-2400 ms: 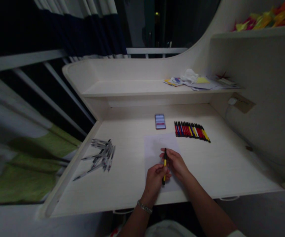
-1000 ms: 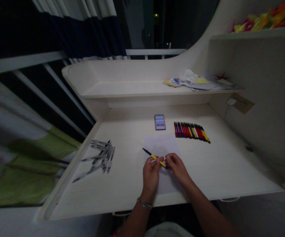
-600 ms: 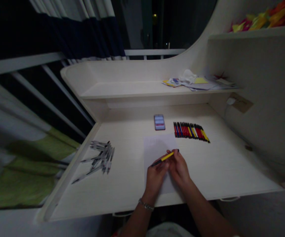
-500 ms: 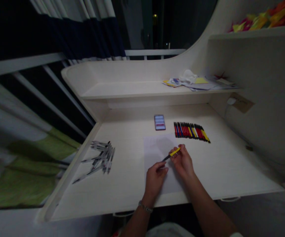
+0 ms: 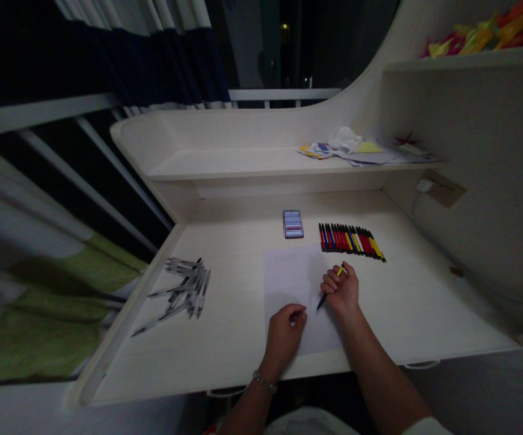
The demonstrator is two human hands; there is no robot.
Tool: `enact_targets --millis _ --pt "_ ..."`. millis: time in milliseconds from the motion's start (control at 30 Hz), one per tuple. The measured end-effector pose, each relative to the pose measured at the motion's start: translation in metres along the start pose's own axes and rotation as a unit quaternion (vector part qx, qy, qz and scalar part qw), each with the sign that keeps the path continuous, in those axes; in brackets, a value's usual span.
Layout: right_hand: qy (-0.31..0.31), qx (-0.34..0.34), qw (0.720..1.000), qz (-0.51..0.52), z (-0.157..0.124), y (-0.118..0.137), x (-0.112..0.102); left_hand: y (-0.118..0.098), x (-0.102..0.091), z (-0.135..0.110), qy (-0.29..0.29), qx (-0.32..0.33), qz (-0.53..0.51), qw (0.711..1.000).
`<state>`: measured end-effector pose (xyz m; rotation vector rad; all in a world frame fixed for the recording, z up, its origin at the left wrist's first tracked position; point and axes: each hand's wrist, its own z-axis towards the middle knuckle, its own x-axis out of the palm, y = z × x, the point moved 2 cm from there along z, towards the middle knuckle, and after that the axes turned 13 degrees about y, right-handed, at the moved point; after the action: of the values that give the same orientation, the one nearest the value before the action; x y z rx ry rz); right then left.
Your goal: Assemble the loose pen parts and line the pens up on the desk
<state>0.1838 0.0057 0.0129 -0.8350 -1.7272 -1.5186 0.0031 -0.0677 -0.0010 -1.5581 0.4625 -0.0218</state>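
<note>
My right hand [image 5: 341,293] is closed around a pen [image 5: 321,301]. A bit of its yellow barrel shows between the fingers, and its black end slants down over the right part of a white sheet of paper [image 5: 283,284]. My left hand [image 5: 285,332] rests on the lower part of that sheet. Its fingers are curled, with thumb and forefinger tips close together and nothing visible in them. Beyond my right hand lies a neat row of coloured pens [image 5: 350,240] with black ends, mostly red, blue and yellow.
A loose pile of clear and dark pens [image 5: 188,290] lies on the left of the white desk [image 5: 234,344]. A phone with a lit screen [image 5: 293,223] lies beyond the paper. Papers and a crumpled tissue [image 5: 346,140] sit on the shelf [image 5: 225,162] behind.
My left hand has let go of the pen's dark end. My right hand has turned and closed round the pen, which now points down with its black end.
</note>
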Motion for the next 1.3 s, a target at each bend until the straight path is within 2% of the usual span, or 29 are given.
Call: enact_targets --millis 200,667,933,1033,1100,1200,1300 --pt "0.004 -0.003 1.0 0.03 0.001 0.002 0.001 0.001 0.0 0.001 0.005 -0.002 0.01 1.0" --pt "-0.004 -0.029 0.999 -0.014 -0.001 0.003 -0.002 -0.001 -0.002 0.002 0.014 -0.019 -0.031 0.999" --pt "-0.002 -0.008 1.0 -0.005 0.011 0.001 -0.002 0.001 -0.001 0.001 0.02 -0.015 -0.02 0.999" --pt "-0.017 0.01 0.999 -0.037 0.022 -0.002 0.0 -0.002 -0.004 0.001 0.026 -0.008 -0.014 1.0" --pt "-0.049 0.013 0.995 -0.08 0.029 -0.006 0.001 -0.004 -0.009 0.002 0.018 -0.004 -0.006 1.0" --pt "-0.098 0.013 0.978 -0.183 0.038 -0.011 0.003 -0.004 -0.02 0.009 -0.017 0.009 0.027 0.999" --pt "-0.09 0.034 0.968 -0.233 0.046 -0.017 0.007 0.001 -0.031 0.017 -0.056 0.03 0.078 0.995"
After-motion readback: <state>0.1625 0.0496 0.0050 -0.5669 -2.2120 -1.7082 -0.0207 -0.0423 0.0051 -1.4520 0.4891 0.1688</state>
